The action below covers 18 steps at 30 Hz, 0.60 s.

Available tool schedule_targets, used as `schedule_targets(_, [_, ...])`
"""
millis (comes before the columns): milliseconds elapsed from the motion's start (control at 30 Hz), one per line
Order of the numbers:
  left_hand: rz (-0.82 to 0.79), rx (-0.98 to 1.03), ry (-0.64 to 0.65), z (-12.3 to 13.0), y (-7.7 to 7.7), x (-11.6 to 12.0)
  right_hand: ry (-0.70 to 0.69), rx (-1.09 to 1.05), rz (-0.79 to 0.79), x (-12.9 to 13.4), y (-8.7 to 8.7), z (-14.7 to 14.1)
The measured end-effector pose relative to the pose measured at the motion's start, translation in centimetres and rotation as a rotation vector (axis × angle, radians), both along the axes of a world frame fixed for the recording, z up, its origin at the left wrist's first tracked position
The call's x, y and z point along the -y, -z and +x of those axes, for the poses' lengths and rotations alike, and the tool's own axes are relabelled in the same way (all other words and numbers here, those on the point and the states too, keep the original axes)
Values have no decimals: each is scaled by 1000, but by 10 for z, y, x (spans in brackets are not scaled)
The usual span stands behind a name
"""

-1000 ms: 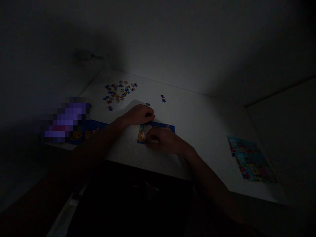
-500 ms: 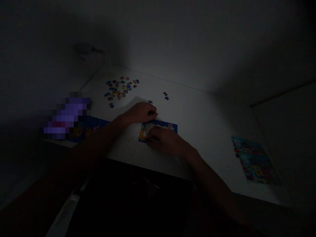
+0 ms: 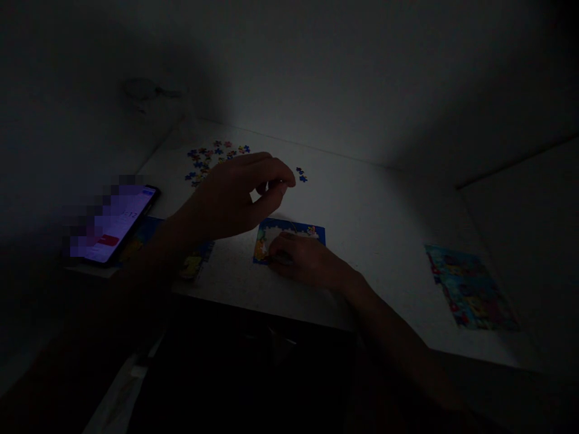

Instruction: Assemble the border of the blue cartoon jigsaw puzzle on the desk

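Note:
My left hand point(image 3: 239, 193) is raised above the table, its thumb and fingertips drawn together in a pinch. Whatever may be between those fingertips is too small and dark to make out. My right hand point(image 3: 303, 256) rests over the lower part of a partly filled jigsaw puzzle point(image 3: 319, 232) with a blue border. Its fingers are curled down at the puzzle's left side, and what they hold, if anything, is hidden. Behind my left hand lies a heap of loose puzzle pieces point(image 3: 199, 163), partly covered by it. A few blue pieces point(image 3: 302, 176) lie apart, right of its fingertips.
A lit phone point(image 3: 120, 226) leans at the table's left side, over a blue picture sheet point(image 3: 145, 232). Another picture puzzle point(image 3: 473, 289) lies far right on the white table point(image 3: 371, 223). Walls border the table behind. The room is very dark.
My left hand has lifted off the table beside the puzzle and now covers part of the loose pieces. My right hand has stayed nearly still on the puzzle.

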<state>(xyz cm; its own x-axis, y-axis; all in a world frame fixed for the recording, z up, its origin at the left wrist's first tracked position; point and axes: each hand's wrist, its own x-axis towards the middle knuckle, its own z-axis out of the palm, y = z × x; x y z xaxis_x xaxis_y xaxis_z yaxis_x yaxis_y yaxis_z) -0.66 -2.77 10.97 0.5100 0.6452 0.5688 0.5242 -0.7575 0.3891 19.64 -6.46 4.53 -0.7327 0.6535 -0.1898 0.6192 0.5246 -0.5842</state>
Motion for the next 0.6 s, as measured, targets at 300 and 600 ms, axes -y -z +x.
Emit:
schedule_targets(300, [-107,-218,-22,-12,55,80,32,-68,-57,-2,5,5])
schedule_targets(600, [-53,-267,-85,-16,108,111,23,-247,-456,-19,6,24])
